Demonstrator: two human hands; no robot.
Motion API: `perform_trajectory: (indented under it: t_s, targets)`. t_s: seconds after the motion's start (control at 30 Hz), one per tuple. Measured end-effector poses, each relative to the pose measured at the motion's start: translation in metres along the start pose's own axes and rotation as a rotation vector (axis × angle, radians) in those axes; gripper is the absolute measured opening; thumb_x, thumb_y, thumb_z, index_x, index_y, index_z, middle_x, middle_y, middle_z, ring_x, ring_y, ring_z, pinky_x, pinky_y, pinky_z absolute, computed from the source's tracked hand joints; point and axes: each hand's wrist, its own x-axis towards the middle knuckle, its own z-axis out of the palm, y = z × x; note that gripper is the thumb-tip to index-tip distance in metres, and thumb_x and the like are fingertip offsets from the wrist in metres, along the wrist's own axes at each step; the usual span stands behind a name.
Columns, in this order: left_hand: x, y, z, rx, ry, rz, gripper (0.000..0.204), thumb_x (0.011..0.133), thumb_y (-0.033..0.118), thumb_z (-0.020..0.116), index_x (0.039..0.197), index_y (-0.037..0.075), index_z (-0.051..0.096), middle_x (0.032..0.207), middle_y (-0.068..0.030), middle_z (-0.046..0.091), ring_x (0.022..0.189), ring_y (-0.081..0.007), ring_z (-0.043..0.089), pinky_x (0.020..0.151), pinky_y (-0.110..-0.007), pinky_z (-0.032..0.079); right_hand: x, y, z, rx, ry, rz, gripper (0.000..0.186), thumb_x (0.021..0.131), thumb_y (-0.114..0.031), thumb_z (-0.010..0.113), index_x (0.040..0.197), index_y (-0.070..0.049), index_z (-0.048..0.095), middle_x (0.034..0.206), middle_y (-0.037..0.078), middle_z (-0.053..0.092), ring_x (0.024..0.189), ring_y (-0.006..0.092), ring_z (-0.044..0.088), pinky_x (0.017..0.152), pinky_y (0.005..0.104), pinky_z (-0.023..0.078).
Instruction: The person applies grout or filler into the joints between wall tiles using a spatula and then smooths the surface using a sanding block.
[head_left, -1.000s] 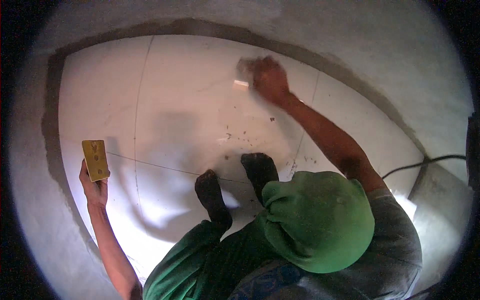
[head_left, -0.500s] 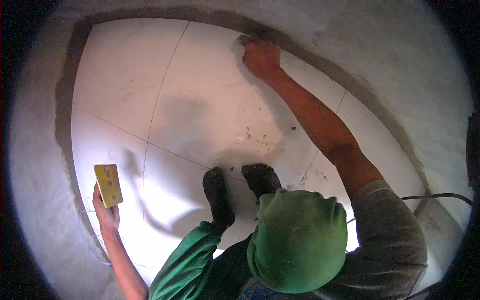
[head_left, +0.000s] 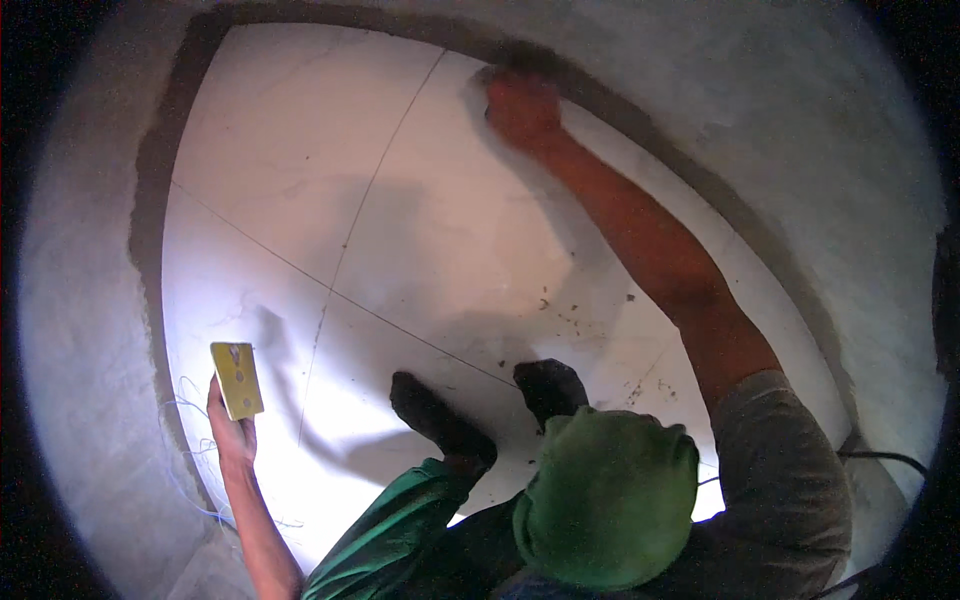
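At the lower left, my left hand [head_left: 234, 432] grips a flat yellow rectangular block [head_left: 237, 382] with round dark marks on its face and a pale edge. Its exact kind I cannot make out. My right hand [head_left: 524, 112], slightly blurred, reaches far forward with curled fingers. It is at the edge of the large white floor tiles [head_left: 290, 120], next to the dark band [head_left: 640, 122] along the wall. A dark bit shows beside its fingers, but what the hand holds is hidden.
Two feet in dark socks [head_left: 440, 415] stand on the tiles behind a rounded green cloth form [head_left: 610, 500]. Brown crumbs [head_left: 565, 320] lie scattered mid-floor. A black cable [head_left: 885, 456] runs at the right. Thin pale strings [head_left: 185, 470] lie along the left wall. Bare grey walls [head_left: 80, 300] enclose the floor.
The floor has shifted rightward in view. Against the tiles, my right hand has slid left along the wall edge, and the left foot has drawn back. My left hand keeps the yellow block.
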Motion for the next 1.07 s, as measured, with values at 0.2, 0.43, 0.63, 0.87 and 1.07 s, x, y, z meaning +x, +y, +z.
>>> perform_trajectory:
  t_s: [0.2,0.43,0.63,0.87,1.07]
  targets:
    - [0.005,0.012,0.026,-0.071,-0.093,0.032,0.044,0.114,0.032,0.041,0.142,0.005,0.062,0.122,-0.0048,0.066,0.109,-0.0135,0.063,0.094,-0.033,0.051,0.01,-0.033,0.013,-0.066,0.325,-0.326,0.024,0.097,-0.019,0.064,0.103,-0.002,0.079,0.104,0.021,0.077,0.097,0.0389,0.077,0.071,0.058,0.063]
    - [0.016,0.01,0.031,-0.019,-0.033,0.019,0.046,0.114,0.032,0.039,0.142,0.004,0.062,0.123,-0.0042,0.066,0.109,-0.0136,0.061,0.099,-0.033,0.048,0.035,-0.075,0.002,-0.103,0.294,-0.343,0.033,0.09,-0.019,0.072,0.12,-0.007,0.077,0.118,0.017,0.076,0.108,0.0348,0.076,0.083,0.0523,0.063]
    - [0.013,-0.009,0.005,0.024,0.002,0.044,0.045,0.114,0.032,0.038,0.141,0.005,0.063,0.121,-0.0034,0.067,0.108,-0.0137,0.061,0.099,-0.033,0.048,0.077,-0.062,-0.016,-0.028,0.238,-0.114,0.025,0.087,-0.015,0.071,0.108,-0.003,0.079,0.121,0.021,0.075,0.111,0.0391,0.075,0.08,0.0547,0.064]
    - [-0.005,-0.016,-0.004,0.089,-0.017,0.012,0.045,0.114,0.036,0.042,0.138,0.004,0.064,0.117,-0.0023,0.064,0.107,-0.0129,0.058,0.098,-0.033,0.047,0.07,-0.049,-0.001,0.045,0.212,-0.168,0.023,0.087,-0.014,0.069,0.106,-0.009,0.08,0.122,0.017,0.074,0.107,0.0382,0.074,0.077,0.0565,0.063]
    - [0.011,0.01,0.022,0.073,0.038,-0.008,0.046,0.114,0.037,0.043,0.136,0.003,0.065,0.117,-0.0026,0.064,0.107,-0.0132,0.058,0.098,-0.033,0.046,0.064,-0.054,0.003,-0.03,0.001,-0.381,0.046,0.085,-0.016,0.074,0.131,-0.013,0.072,0.135,0.013,0.07,0.122,0.0378,0.067,0.093,0.0601,0.059]
